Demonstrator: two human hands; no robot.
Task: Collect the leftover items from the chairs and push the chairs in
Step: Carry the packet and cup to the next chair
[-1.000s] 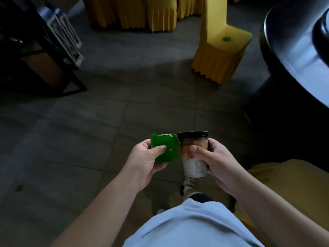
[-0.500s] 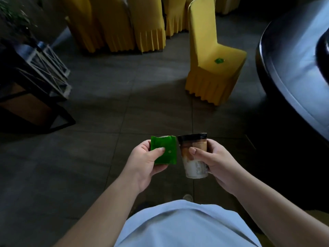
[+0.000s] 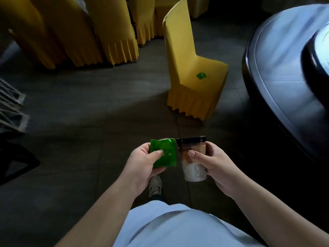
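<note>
Holding one cup point(image 3: 193, 157), one green packet point(image 3: 164, 152); another packet point(image 3: 201, 75) on chair point(image 3: 192, 68).

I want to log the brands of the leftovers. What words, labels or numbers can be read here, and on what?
No text can be read.
Green packet in the left hand: a small pale mark, too blurred to read.
Cup in the right hand: faint print, too blurred.
Small green packet on the yellow chair: too small.
</note>
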